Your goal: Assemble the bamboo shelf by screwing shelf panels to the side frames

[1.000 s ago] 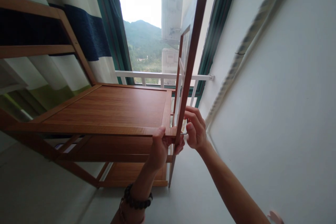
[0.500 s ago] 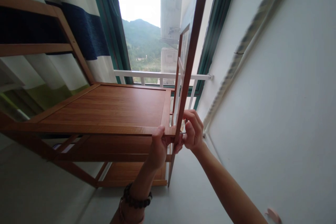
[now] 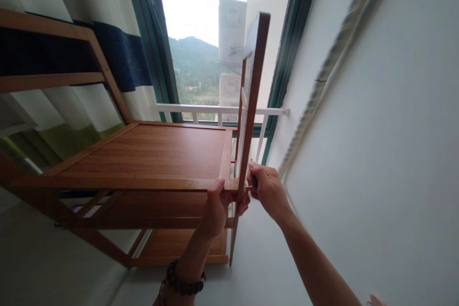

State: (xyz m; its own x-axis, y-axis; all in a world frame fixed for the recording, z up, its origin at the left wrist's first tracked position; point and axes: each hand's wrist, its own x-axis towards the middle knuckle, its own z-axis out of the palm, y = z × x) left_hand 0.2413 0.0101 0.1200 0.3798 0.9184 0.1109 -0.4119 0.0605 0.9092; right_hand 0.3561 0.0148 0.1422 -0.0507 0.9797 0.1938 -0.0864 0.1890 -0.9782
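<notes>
A brown wooden shelf unit lies tilted in the head view, its broad shelf board facing up. A wooden side frame stands upright at the board's right end. My left hand is closed on the near right corner of the board where it meets the frame; a dark bead bracelet is on that wrist. My right hand is closed round a small metal tool, thin and hard to name, whose tip is at the outer face of the frame by that corner.
A window with green frames and a white railing is behind the shelf. A striped curtain hangs at the left. A white wall runs along the right. Lower shelves lie under the board.
My right hand has turned from an open-fingered pinch into a closed grip and rotated at the frame. The view has shifted slightly downward. My left hand has stayed on the corner.
</notes>
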